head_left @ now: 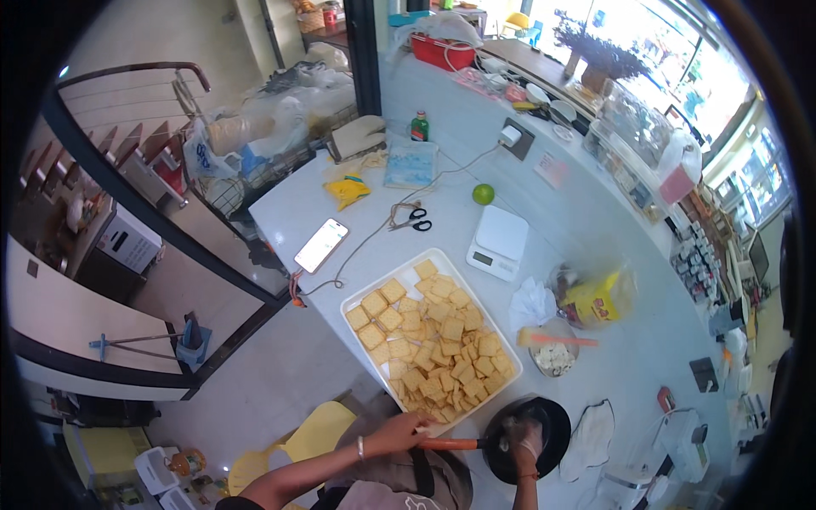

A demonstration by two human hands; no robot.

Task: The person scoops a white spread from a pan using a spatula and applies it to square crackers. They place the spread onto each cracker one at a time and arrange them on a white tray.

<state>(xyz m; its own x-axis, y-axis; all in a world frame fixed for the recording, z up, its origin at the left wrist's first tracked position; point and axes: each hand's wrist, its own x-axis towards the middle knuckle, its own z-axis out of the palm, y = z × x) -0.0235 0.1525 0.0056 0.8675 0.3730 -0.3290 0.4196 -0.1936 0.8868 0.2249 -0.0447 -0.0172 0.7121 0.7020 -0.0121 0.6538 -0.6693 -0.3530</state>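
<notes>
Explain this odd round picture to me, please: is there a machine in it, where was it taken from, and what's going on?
No machine here: these are a person's bare arms, seen from a wide fisheye camera worn on the head, which bends straight edges. The left hand is by the end of a wooden handle; its grip is hard to judge. The right hand, in a clear glove, reaches into the dark pan; what it holds is unclear. On the pale table, a white tray is heaped with square crackers. Beyond lie a phone, scissors and a scale.
</notes>
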